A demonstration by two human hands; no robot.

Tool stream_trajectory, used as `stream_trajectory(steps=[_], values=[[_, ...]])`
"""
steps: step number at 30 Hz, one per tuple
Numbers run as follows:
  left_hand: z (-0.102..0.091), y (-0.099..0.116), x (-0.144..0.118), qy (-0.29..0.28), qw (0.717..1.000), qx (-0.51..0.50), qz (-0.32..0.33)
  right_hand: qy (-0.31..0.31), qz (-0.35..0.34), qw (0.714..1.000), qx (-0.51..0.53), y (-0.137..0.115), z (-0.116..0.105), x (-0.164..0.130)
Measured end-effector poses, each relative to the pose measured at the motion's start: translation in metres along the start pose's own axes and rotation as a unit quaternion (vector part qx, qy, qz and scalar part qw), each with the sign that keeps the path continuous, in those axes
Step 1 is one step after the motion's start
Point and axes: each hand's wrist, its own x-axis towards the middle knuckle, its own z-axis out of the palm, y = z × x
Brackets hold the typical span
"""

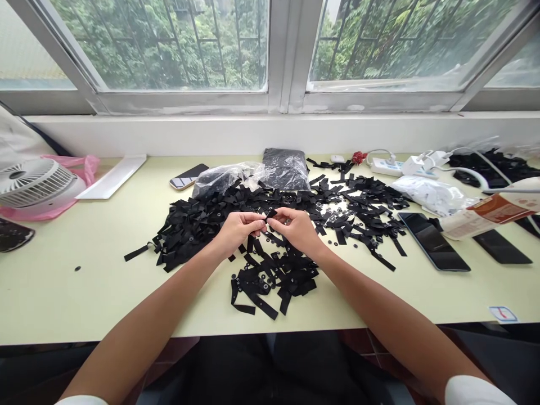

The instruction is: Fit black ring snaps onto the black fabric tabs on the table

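Both of my hands meet over the middle of the table, pinching one short black fabric strip [271, 214] between them. My left hand [239, 229] grips its left end with thumb and forefinger. The fingers of my right hand [294, 226] are closed on the other side of it. Whether a small round button sits between the fingertips is hidden. Beneath and behind the hands spreads a large pile of black strips [189, 225]. A smaller heap of strips [295, 278] with several black round buttons [264, 278] among them lies nearer to me.
Clear plastic bags [228, 174] and a wrapped black packet [286, 169] stand behind the pile. A phone [434, 242] lies at right, near a power strip [386, 167] and a tilted carton [489, 211]. At left are a white fan [40, 183] and a white tray [113, 177].
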Motion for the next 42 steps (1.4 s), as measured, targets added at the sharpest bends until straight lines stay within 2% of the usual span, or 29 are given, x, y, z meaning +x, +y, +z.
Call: stream_trajectory(steps=[9,13,17,19,21,23,25,29,33,35,38,42], values=[[0.001,0.006,-0.003,-0.013,1.000,0.022,0.016,0.001,0.036,0.999,0.010,-0.003,0.000,-0.001],[0.002,0.006,-0.003,-0.016,0.999,0.036,0.023,-0.033,0.079,0.994,0.072,-0.004,0.001,-0.002],[0.002,0.005,-0.003,-0.016,0.998,0.055,0.038,-0.071,0.136,0.976,0.155,-0.003,0.004,-0.001],[0.002,0.004,-0.003,-0.007,0.998,0.058,0.038,-0.073,0.155,0.972,0.161,-0.002,0.003,0.000],[0.000,0.005,-0.003,0.014,0.998,0.060,0.034,-0.040,0.137,0.984,0.110,0.000,-0.002,0.003],[-0.001,0.007,-0.003,0.045,0.997,0.058,0.026,0.011,0.079,0.997,0.015,0.001,-0.013,0.007],[-0.003,0.008,-0.003,0.073,0.996,0.050,0.014,0.014,0.016,0.997,-0.080,0.003,-0.026,0.010],[-0.005,0.010,-0.001,0.098,0.995,0.027,-0.002,-0.100,-0.045,0.979,-0.169,0.004,-0.038,0.010],[-0.005,0.010,0.000,0.098,0.995,0.018,0.008,-0.182,-0.083,0.957,-0.209,0.002,-0.028,0.004],[-0.006,0.009,0.000,0.096,0.995,0.016,0.016,-0.195,-0.095,0.951,-0.222,0.001,-0.027,0.003],[-0.007,0.008,0.001,0.101,0.995,0.012,0.019,-0.184,-0.090,0.953,-0.222,0.001,-0.041,0.007],[-0.008,0.007,0.003,0.099,0.995,0.014,0.016,-0.226,-0.025,0.952,-0.204,0.006,-0.069,0.014]])
